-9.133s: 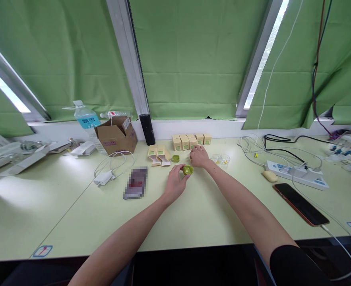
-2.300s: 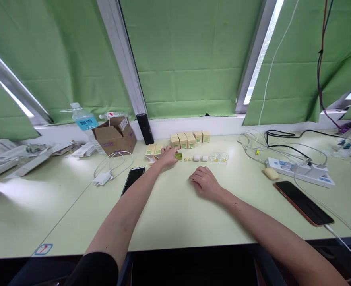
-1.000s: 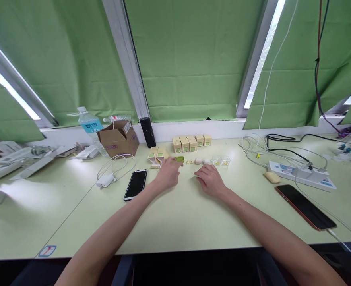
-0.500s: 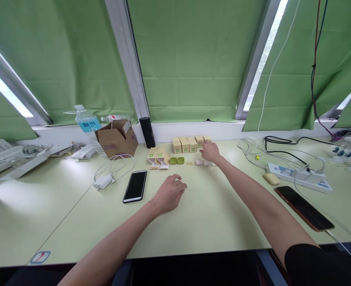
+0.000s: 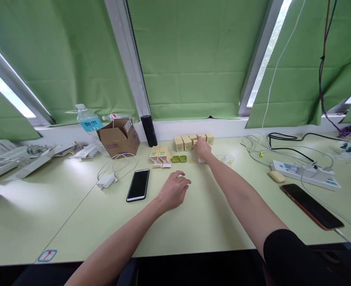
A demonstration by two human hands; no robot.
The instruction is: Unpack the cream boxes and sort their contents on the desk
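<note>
1. Clear water bottle with blue label: upright, well left of and behind the pair of green square dishes.
2. White charger: left of the dishes, nearer the camera.
3. Cardboard box, flaps raised: left of and behind the dishes.
4. Dark-screened smartphone: face up, left of the dishes and nearer the camera.
5. Black cylinder: standing behind and left of the dishes.
6. Two opened kraft cartons: just left of the dishes, pale inner flaps showing.
7. Left hand: in front of the dishes, palm down, fingers apart and loosely bent.
8. Small yellow pieces: just right of the dishes.
9. Closed kraft cartons: in a row behind the dishes, running off to the right.
10. Right hand: behind and right of the dishes, fingertips at the middle of the carton row. Cannot tell if clamped on a carton.
11. Clear cups: right of the dishes.
12. Tan oval object, white power strip, orange-edged smartphone: far right of the dishes.
</note>
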